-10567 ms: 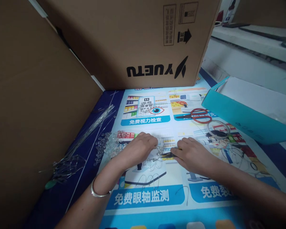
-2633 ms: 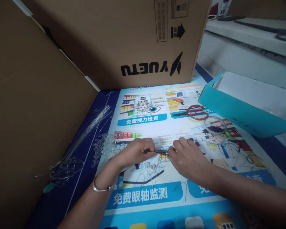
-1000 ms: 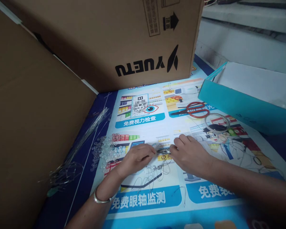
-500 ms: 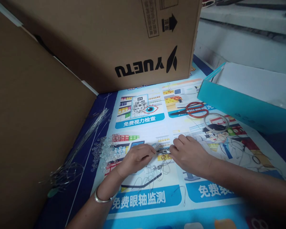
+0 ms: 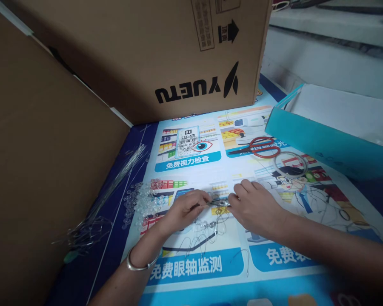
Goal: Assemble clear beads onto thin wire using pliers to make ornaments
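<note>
1. Left hand (image 5: 183, 209) pinches the beaded wire (image 5: 207, 223), steadying it low on the counter (image 5: 210, 170).
2. Right hand (image 5: 255, 208), at its 3 o'clock, has its grip closed on pliers (image 5: 219, 203) biting the wire.
3. Loose beads (image 5: 143, 202) wait within reach at 9 o'clock.

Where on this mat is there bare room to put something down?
Free: the strip between the cardboard box and the scissors, and the near edge of the mat. Crowded: beads and wires on the left, wirework under both hands.
</note>
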{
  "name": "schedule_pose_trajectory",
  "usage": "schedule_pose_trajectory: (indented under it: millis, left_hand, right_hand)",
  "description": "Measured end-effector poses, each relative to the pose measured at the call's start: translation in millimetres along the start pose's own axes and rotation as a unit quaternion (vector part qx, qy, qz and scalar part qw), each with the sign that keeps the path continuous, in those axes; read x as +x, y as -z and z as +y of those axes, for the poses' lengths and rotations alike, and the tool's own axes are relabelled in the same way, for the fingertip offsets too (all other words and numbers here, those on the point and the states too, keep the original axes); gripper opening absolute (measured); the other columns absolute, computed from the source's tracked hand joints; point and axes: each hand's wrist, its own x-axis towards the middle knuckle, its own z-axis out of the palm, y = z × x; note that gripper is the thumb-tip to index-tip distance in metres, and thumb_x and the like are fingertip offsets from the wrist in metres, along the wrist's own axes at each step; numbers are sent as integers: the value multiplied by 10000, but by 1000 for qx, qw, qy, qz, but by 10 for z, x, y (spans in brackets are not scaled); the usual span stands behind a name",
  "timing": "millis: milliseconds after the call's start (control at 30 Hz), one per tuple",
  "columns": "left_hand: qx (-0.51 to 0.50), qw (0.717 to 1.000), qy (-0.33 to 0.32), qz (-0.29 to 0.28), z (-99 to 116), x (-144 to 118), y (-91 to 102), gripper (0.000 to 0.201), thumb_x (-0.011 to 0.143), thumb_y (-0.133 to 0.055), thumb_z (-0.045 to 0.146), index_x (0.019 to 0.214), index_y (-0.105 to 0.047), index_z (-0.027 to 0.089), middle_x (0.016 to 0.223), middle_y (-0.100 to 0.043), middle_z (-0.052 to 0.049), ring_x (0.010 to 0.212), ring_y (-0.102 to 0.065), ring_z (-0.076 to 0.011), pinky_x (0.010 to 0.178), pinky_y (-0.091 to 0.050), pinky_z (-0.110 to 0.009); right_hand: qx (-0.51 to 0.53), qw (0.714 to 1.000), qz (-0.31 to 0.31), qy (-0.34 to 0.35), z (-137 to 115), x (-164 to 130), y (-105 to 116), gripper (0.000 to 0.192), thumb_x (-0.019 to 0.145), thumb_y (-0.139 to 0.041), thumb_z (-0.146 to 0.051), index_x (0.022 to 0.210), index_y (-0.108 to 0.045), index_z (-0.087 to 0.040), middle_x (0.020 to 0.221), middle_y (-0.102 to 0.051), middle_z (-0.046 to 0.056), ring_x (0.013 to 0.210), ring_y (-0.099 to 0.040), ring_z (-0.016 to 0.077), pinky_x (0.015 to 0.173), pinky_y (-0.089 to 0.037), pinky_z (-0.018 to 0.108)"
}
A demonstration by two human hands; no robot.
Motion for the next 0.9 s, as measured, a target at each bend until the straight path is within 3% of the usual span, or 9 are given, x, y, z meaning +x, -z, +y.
schedule_pose_trajectory:
  millis: [367, 900]
  left_hand:
    - [-17, 999, 28, 4, -32, 28, -70, 119, 905, -404, 186, 789, -426, 179, 897, -546, -55, 844, -512, -145, 750, -400, -282]
    - [-10, 999, 39, 3, -1, 27, -68, 124, 913, -388, 187, 791, -410, 180, 889, -521, -48, 840, -495, -144, 753, -385, -282]
  right_hand:
    - [6, 1000, 6, -2, -20, 4, -32, 180, 874, -409, -249, 848, -567, -167, 850, -531, 85, 841, -430, 239, 670, -274, 345]
    - [4, 1000, 1, -8, -45, -6, -27, 181, 870, -414, -234, 857, -578, -160, 851, -539, 95, 836, -434, 239, 665, -285, 345]
